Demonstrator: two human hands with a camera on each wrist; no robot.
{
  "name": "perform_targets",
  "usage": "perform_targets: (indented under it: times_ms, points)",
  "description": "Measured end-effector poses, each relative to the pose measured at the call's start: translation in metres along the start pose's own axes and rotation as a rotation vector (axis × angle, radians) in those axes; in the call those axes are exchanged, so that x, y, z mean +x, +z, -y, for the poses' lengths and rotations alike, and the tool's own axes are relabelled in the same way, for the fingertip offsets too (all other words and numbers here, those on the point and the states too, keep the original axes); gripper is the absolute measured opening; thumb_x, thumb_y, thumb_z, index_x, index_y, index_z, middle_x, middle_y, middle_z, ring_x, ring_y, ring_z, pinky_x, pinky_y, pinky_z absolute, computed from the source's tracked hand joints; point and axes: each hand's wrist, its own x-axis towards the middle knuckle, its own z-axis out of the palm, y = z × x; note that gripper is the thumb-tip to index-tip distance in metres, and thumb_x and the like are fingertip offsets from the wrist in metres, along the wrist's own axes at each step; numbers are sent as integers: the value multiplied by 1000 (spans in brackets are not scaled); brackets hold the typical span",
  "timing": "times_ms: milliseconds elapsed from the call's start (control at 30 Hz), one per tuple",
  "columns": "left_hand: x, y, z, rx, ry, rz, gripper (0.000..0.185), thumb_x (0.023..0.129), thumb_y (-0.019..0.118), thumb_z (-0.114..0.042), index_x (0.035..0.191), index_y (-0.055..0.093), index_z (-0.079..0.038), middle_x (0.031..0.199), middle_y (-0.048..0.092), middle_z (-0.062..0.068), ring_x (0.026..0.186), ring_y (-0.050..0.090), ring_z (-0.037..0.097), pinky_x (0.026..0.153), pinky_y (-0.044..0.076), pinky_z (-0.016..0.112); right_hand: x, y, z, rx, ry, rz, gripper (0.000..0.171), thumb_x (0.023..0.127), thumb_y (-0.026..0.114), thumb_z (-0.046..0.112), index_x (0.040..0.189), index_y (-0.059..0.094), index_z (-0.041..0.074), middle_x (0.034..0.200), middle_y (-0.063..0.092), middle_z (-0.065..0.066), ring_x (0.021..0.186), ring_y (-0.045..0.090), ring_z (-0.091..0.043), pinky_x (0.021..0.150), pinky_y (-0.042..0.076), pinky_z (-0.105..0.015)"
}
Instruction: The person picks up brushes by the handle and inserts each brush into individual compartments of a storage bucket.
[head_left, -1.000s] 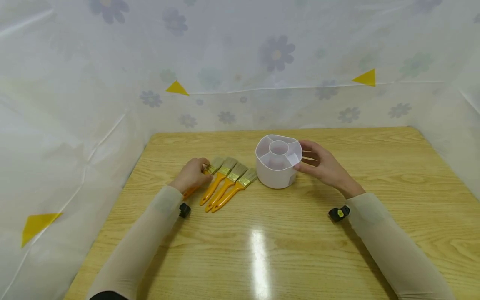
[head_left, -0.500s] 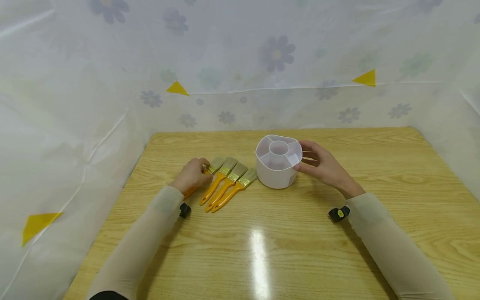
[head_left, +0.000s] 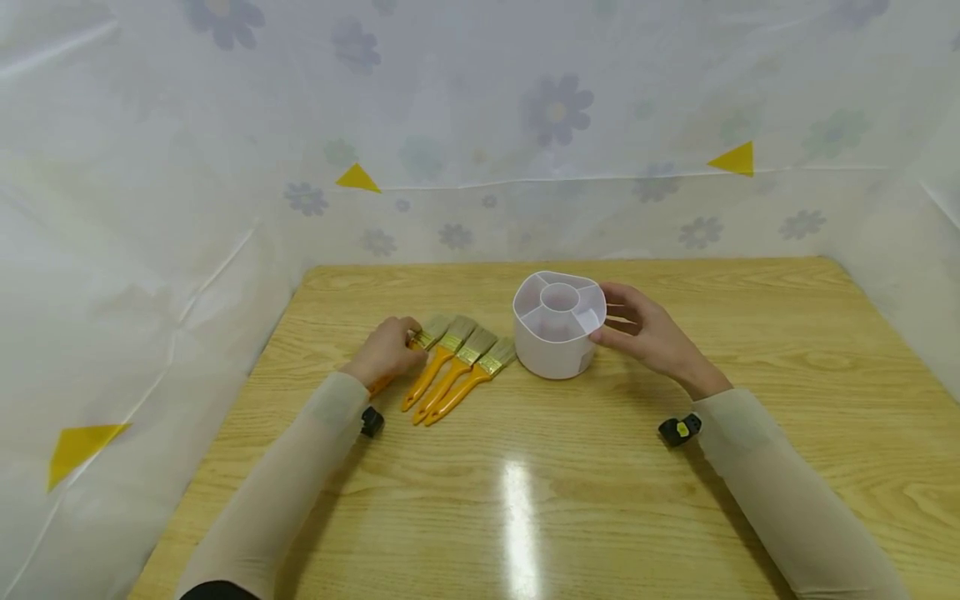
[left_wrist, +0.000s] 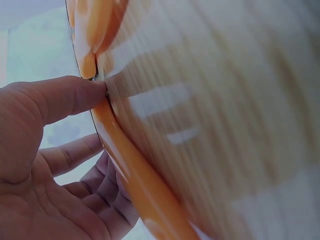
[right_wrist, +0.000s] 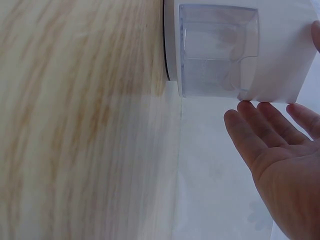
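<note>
Several flat paintbrushes [head_left: 461, 371] with orange handles and pale bristles lie fanned out on the table. My left hand [head_left: 384, 352] pinches the leftmost paintbrush [left_wrist: 135, 165] between thumb and finger near its metal band, and hides much of its handle in the head view. Just right of the bristles stands a white round organizer [head_left: 551, 354], upright, with a ring in the middle and dividers around it. Against its right side rest the fairly straight fingers of my right hand [head_left: 648, 333], thumb toward the front. A clear window [right_wrist: 220, 50] shows in its wall.
The wood-grain table [head_left: 600, 500] ends at a white flower-print sheet [head_left: 480, 108] behind and on both sides. Yellow triangles [head_left: 358, 178] are stuck to the sheet. Each wrist wears a small black camera [head_left: 679, 430].
</note>
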Motion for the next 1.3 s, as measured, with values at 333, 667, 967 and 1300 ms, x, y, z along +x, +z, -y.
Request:
perform_targets:
  times_ms: [333, 667, 967, 1300]
  points:
    - [0, 0, -1, 17, -6, -11, 51, 88, 66, -22, 133, 50, -3, 114, 51, 18, 98, 54, 30, 79, 48, 43, 2, -1, -7, 22, 7, -3, 66, 86, 71, 10, 143, 38, 9, 141, 43, -12, 128, 43, -35, 102, 35, -56]
    - [0, 0, 1, 17, -3, -36, 51, 88, 66, -22, 134, 50, -4, 112, 50, 16, 93, 53, 28, 76, 47, 41, 3, -3, -17, 10, -7, -2, 68, 86, 72, 10, 145, 38, 15, 142, 42, -9, 128, 43, -33, 102, 36, -55]
    - [-2, -2, 0, 9, 1, -61, 51, 89, 66, -23, 135, 49, -6, 112, 49, 14, 92, 53, 27, 72, 47, 39, 2, -3, -15, -4, 6, -9, 67, 86, 72, 13, 144, 39, 16, 141, 43, -7, 128, 43, -32, 103, 35, -54]
    - [-4, -4, -3, 9, 27, -110, 49, 89, 65, -22, 133, 50, -4, 106, 49, 13, 87, 52, 26, 70, 46, 38, 3, -2, -15, 5, -7, -7, 67, 86, 72, 13, 144, 39, 15, 141, 43, -8, 128, 43, -32, 102, 36, -55]
